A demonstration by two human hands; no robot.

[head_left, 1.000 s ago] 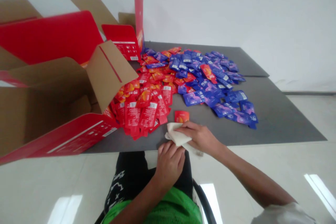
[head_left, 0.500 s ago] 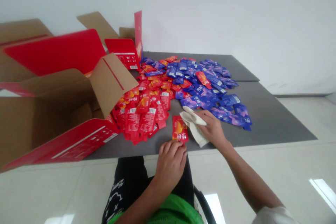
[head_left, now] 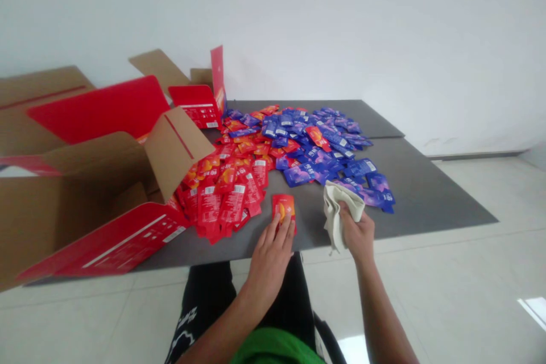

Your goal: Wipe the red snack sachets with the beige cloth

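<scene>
A single red-orange packet point(head_left: 283, 205) lies flat near the table's front edge. My left hand point(head_left: 272, 244) rests on its lower part, fingers stretched out, so that end is covered. To the right, my right hand point(head_left: 357, 232) grips a folded cream cloth point(head_left: 341, 207), held up at the table's front edge. Left of the single packet spreads a pile of red packets point(head_left: 232, 199). Behind the cloth lies a heap of blue-purple packets point(head_left: 324, 162), with a few red ones mixed in.
A large open red carton point(head_left: 128, 239) stands at the left with its flaps spread, one leaning over the red packets. Behind it is a smaller open red carton point(head_left: 198, 105). The grey table point(head_left: 435, 199) meets a white wall point(head_left: 384, 28) at the back.
My right hand has moved right, taking the cloth off the single packet. My left hand has slid forward, and its fingers now lie over the packet's lower part. The view has shifted slightly.
</scene>
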